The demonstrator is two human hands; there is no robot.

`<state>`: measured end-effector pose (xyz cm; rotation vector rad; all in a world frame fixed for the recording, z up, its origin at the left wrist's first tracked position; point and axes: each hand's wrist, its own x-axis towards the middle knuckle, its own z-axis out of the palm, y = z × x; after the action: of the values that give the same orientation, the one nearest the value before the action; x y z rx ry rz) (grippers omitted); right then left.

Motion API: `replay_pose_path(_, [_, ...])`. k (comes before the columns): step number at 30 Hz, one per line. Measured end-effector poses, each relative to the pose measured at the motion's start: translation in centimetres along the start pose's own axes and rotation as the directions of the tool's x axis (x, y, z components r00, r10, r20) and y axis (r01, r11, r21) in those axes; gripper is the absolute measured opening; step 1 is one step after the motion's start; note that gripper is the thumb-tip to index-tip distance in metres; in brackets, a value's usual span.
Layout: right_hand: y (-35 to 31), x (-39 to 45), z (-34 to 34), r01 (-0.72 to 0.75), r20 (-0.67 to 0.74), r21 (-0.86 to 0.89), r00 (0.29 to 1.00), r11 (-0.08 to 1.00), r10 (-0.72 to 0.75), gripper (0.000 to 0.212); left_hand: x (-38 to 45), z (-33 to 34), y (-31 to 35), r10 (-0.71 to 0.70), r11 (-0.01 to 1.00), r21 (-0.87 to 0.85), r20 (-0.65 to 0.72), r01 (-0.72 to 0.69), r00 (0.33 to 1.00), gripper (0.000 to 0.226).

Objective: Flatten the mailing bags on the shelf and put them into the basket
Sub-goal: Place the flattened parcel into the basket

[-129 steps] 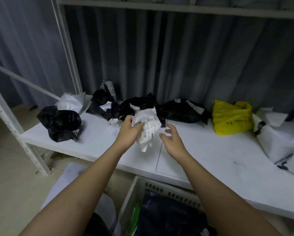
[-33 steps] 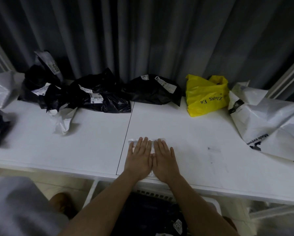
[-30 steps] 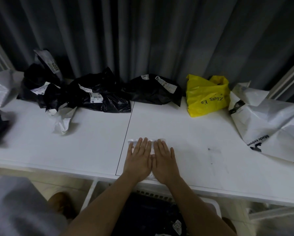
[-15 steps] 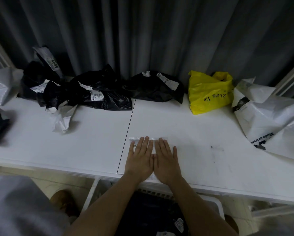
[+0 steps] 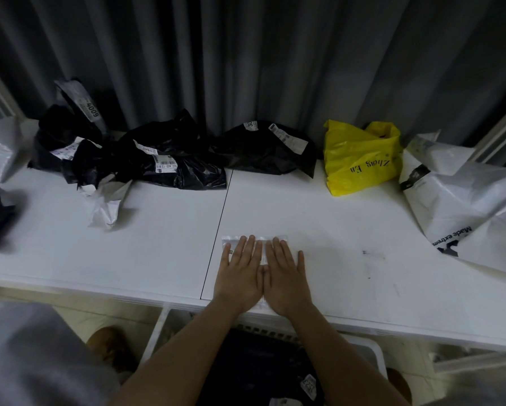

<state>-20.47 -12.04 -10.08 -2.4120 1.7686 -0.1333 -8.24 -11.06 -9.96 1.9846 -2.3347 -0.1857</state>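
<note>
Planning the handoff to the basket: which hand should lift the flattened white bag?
Probably the right hand: both palms press the white bag flat, but the basket sits below, slightly toward the right. A close call.

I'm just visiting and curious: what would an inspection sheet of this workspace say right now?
Surface: white shelf, two boards meeting at a seam, a few dark scuffs on the right.
Job's things: small white bag pressed flat near the front edge; crumpled black bags, a yellow bag and large white bags wait along the back; basket below already holds dark bags.
Clutter: nothing seen.
Grippers: left hand and right hand lie flat, side by side on the small white bag.
Cables: nothing seen.
Surroundings: grey curtain behind, metal shelf posts at the sides.
</note>
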Motion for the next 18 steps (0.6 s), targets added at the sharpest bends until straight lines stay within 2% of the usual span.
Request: replay_pose_path(18, [0.02,0.03,-0.05,-0.002,0.026,0.003,1.0,1.0,0.002,0.085,0.15,-0.06,0.03,-0.008,0.999,-0.043,0.033,0.009,0.999,0.086])
